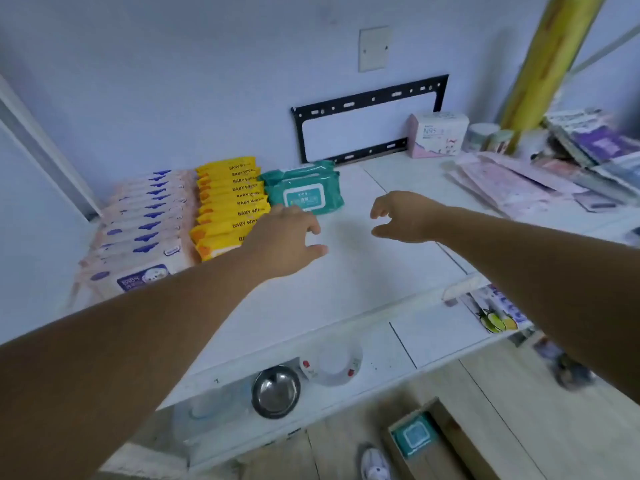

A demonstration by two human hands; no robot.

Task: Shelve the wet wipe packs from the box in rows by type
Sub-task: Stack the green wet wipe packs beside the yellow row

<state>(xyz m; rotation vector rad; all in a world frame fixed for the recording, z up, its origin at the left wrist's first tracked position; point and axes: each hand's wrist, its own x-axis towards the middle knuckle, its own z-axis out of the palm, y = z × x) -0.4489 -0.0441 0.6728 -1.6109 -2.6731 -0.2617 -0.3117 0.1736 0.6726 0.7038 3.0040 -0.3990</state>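
On the white shelf top (346,278) stand three rows of wet wipe packs: pink-and-white packs (145,223) at the left, yellow "BABY WIPES" packs (230,202) in the middle, and teal packs (304,188) to their right, at the back. My left hand (287,240) hovers open just in front of the teal packs, beside the yellow row. My right hand (405,216) hangs open to the right of the teal packs, holding nothing. A cardboard box (429,445) on the floor holds one more teal pack (414,438).
A pink N95 mask box (438,133), small jars (483,136) and flat packets (512,185) crowd the shelf's right side. A black wall bracket (367,102) is behind. A steel bowl (275,389) and a white bowl (334,363) sit on the lower shelf. A shoe (375,462) is on the floor.
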